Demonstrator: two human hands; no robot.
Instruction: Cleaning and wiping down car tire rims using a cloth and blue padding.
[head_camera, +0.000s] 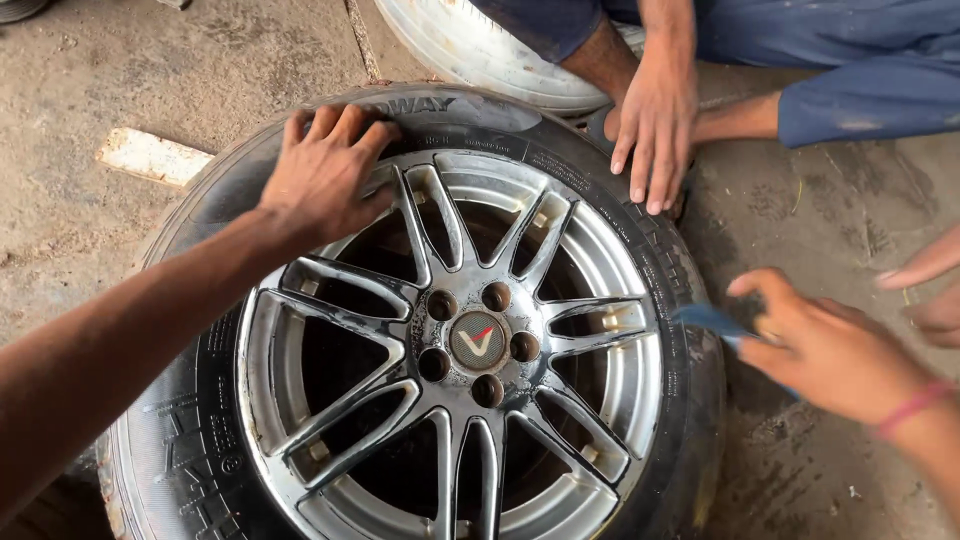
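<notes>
Two hands belong to the wearer in the head view, and both are busy at a car wheel (430, 330) lying flat on the concrete floor (120, 70). The left hand (325, 175) is spread open, fingers apart, pressing palm-down on the black tyre sidewall (215, 200) at the wheel's upper left, just where rubber meets the rim. The right hand (825, 350), with a pink band at the wrist, is pinched shut on a thin blue tool (712, 320) whose tip sits against the tyre's right edge; what kind of tool it is I cannot tell.

A silver multi-spoke alloy rim (600, 300) fills the tyre, wet and glossy in places, with five lug holes around a centre cap (478, 341). Judged from its build, the wheel is heavy and stiff; the rubber sidewall would give a little under pressure, and the wet metal looks slippery. The spokes or the tyre's outer shoulder seem the surest places to take hold.

A co-worker's hand (655, 125) in a blue sleeve rests fingers-down on the tyre's upper right edge. Part of another hand (925, 285) shows at the right border. A white tyre (470, 50) lies behind, and a pale wooden block (150, 155) sits on the floor to the left.
</notes>
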